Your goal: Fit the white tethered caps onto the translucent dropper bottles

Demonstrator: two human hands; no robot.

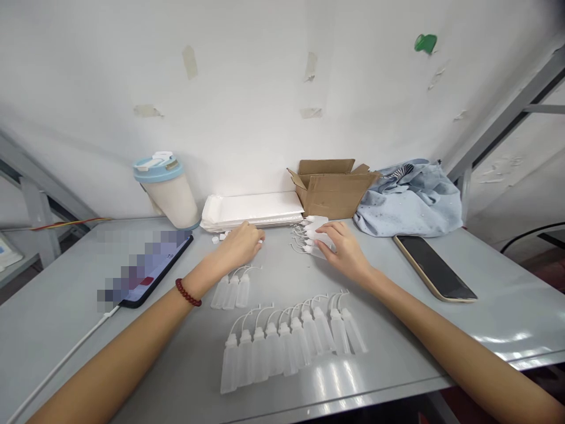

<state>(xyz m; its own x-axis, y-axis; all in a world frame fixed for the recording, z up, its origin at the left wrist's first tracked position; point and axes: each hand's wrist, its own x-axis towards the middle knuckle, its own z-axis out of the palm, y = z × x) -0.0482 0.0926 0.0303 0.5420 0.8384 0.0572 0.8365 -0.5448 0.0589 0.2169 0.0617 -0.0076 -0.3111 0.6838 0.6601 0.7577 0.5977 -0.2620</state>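
Note:
My left hand (242,246) is closed with its fingers curled down at the packet's front edge. A small white bit shows at the fingertips, but I cannot make out what is held. Small white pieces (216,239) lie beside that hand. My right hand (346,252) pinches a small translucent plastic bottle (325,240) in a pile by the box. Each bottle has a thin curved strap at its neck. Below my left hand lie three similar bottles (230,292). Nearer the front, a row of several bottles (272,350) lies side by side, necks pointing away.
A flat white packet (258,206) lies against the wall, beside an open cardboard box (335,194). At left stand a tumbler (172,194) and a phone (161,268) on a cable. To the right are pale blue cloth (410,203) and another phone (435,268).

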